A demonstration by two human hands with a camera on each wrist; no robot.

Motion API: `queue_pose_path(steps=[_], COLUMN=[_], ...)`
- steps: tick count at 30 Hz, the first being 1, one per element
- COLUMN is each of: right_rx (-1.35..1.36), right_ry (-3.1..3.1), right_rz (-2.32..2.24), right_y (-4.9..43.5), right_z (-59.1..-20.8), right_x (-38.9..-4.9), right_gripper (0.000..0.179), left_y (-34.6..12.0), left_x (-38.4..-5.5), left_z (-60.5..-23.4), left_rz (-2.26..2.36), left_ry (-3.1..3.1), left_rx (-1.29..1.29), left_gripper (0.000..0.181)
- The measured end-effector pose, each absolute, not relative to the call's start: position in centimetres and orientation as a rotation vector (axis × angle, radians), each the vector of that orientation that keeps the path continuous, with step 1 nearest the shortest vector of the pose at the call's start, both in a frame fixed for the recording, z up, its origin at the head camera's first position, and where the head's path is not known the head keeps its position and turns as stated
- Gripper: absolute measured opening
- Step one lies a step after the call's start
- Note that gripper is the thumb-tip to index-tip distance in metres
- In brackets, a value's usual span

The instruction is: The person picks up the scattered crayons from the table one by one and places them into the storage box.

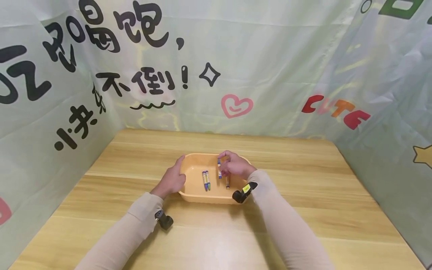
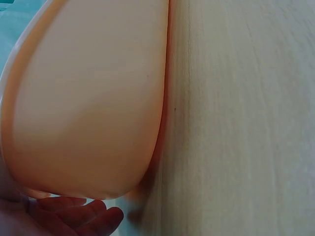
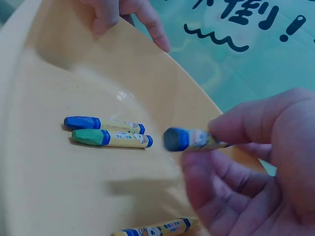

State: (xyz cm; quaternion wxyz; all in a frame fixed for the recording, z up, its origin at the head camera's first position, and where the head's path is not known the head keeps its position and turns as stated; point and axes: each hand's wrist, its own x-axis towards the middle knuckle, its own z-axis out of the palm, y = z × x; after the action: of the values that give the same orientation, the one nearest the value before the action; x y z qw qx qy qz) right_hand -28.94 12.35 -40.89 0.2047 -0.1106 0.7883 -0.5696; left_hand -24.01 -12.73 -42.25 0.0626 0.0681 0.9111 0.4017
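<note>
We see the right hand (image 1: 234,165) pinching a dark-tipped crayon (image 3: 194,139) over the inside of the orange tray (image 1: 209,200), while the left hand (image 1: 173,179) grips the tray's left rim. Near the right hand, another crayon (image 3: 155,229) lies on the tray floor; further left we find a blue crayon (image 3: 103,124) and a green crayon (image 3: 112,138), side by side. That makes four by our count, one held and three lying down. The yellow wrappers (image 3: 127,139) carry blue bands and small print (too fine for us to read). The tray stands on a wooden desk (image 1: 303,195). One yellow sticker (image 1: 246,188) marks the right wrist's camera (image 1: 239,197). Beyond, on the pale cloth (image 1: 270,56), we read "CUTE" in coloured letters, "喝饱," and "不倒!" in black, plus one pink heart (image 1: 224,107).
</note>
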Motion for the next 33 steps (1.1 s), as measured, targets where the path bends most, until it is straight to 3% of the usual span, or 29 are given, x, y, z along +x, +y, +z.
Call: queue_pose_path(steps=[10, 20, 33], right_rx=[-0.447, -0.420, -0.499], right_ry=[2.204, 2.242, 2.340], right_rz=[-1.366, -1.344, -1.496], right_y=[12.8, 12.8, 12.6], right_z=[-41.6, -41.7, -39.1], right_x=[-28.6, -28.4, -27.2], right_gripper=[0.035, 0.023, 0.027], left_y=[-12.6, -12.5, -12.6], left_x=[-23.8, -23.9, -23.8], left_z=[-41.9, -42.0, -42.0], left_rz=[1.224, 1.219, 1.255], left_ry=[2.750, 2.750, 2.714], left_rx=[0.194, 0.188, 0.168], left_gripper=[0.071, 0.073, 0.074])
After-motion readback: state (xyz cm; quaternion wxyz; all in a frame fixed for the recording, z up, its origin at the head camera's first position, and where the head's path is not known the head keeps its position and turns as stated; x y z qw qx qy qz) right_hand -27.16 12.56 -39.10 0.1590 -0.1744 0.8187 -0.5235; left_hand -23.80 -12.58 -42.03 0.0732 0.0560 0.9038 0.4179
